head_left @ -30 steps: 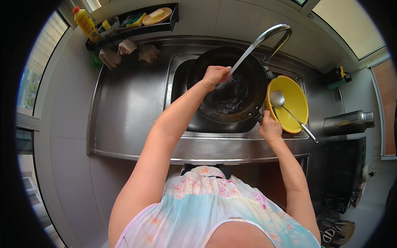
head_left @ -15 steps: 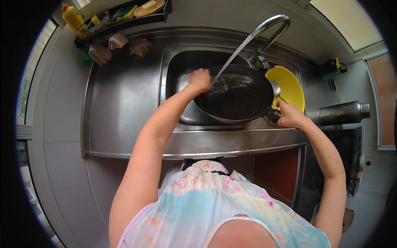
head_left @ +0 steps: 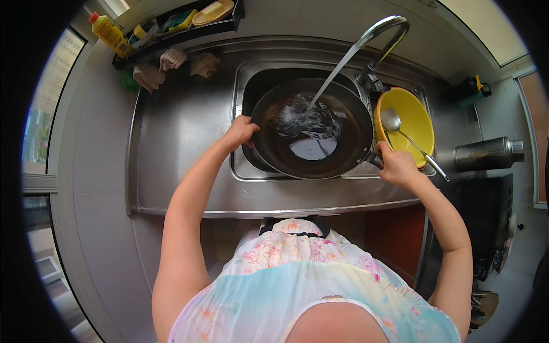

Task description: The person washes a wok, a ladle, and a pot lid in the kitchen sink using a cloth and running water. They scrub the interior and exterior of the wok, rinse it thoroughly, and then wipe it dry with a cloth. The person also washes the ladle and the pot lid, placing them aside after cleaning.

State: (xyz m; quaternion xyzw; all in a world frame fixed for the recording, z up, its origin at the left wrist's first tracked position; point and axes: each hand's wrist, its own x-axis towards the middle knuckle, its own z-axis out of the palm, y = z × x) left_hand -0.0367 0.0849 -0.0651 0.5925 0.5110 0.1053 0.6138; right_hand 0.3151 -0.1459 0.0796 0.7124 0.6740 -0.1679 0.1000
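A dark frying pan (head_left: 274, 151) sits over the sink basin (head_left: 243, 163), roughly level, with water pooled in it. From the curved chrome faucet (head_left: 382, 26) a stream falls into the pan's middle. My right hand (head_left: 397, 166) is wrapped round the pan's handle (head_left: 374, 159) at the right. At the opposite side, my left hand (head_left: 243, 132) grips the pan's rim, fingers bent over or behind the edge and partly hidden. Just beyond my right hand lies a yellow bowl (head_left: 420, 117) holding a metal ladle (head_left: 391, 120), whose handle sticks out over the bowl's near rim.
Steel drainboard (head_left: 177, 154) stretches left of the basin. Cloths (head_left: 171, 59) hang from a black rack (head_left: 189, 35) at the back left, beside a yellow bottle (head_left: 110, 33). A steel flask (head_left: 489, 154) and a dark green bottle (head_left: 470, 91) stand at the right.
The pan has come nearer and leveled, and more water covers its bottom. My left hand has shifted from inside the pan to its left rim. My right hand keeps the handle.
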